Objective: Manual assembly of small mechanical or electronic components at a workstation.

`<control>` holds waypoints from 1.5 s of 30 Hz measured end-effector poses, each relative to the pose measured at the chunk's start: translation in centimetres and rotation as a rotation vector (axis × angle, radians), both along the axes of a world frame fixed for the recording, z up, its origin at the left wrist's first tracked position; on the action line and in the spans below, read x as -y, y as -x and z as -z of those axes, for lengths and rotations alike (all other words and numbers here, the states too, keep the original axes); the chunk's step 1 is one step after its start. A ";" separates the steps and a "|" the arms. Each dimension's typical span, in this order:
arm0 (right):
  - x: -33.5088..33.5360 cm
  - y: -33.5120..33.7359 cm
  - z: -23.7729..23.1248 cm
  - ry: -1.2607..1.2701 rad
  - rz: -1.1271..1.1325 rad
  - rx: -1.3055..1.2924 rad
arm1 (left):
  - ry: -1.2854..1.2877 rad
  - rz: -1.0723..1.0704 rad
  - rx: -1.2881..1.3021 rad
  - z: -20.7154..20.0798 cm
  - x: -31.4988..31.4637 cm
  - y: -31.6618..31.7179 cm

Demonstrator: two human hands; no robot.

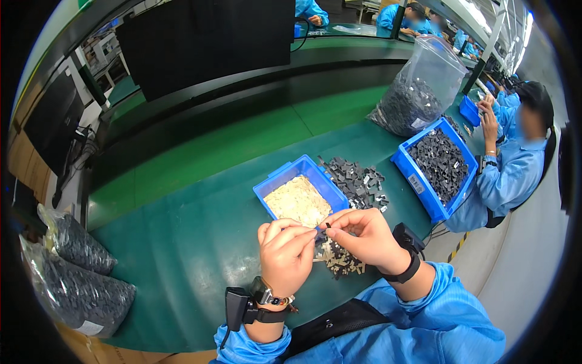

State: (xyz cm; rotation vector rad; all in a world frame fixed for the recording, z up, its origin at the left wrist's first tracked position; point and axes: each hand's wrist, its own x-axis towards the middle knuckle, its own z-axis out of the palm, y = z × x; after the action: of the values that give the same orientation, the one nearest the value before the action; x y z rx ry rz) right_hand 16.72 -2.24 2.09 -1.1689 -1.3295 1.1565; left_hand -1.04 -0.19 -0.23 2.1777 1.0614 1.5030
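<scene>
My left hand (285, 258) and my right hand (368, 239) meet just in front of a small blue bin (267, 187) of flat cream-coloured pieces (299, 200). A small black piece (328, 225) shows at my right hand's pinched thumb and fingers. My left thumb and forefinger are pressed together beside it; what they hold is too small to make out. Under and beside my right hand lies a pile of mixed cream and black pieces (341, 259). Behind it, right of the bin, loose dark grey pieces (357, 182) are heaped on the green table (182, 249).
A larger blue tray of dark pieces (439, 164) stands at the right, before a bulging clear bag (415, 100). Filled plastic bags (85, 291) lie at the left edge. A dark panel (206, 45) stands at the back. A co-worker (512, 164) sits at the right.
</scene>
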 end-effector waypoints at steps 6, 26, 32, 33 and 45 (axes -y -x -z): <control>0.1 0.0 0.8 0.055 0.013 -0.074 | 0.013 -0.010 -0.011 0.1 0.2 0.1; 0.1 -0.2 -0.2 0.038 -0.009 0.073 | 0.042 0.003 0.018 0.0 0.3 0.0; -0.3 -0.8 -1.4 -0.006 -0.076 0.275 | 0.014 -0.001 0.013 -0.2 0.3 -0.1; -0.4 -0.8 -1.4 -0.006 -0.075 0.275 | 0.011 -0.001 0.003 -0.3 0.3 -0.1; 0.3 -0.4 1.8 0.764 -0.442 -1.155 | -0.032 0.087 0.053 -0.8 0.7 0.4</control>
State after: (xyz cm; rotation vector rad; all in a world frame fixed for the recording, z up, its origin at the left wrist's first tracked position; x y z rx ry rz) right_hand 17.14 -2.50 0.27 -0.4299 -0.2053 2.2875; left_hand -1.42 -0.87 0.57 2.1634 0.9197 1.5392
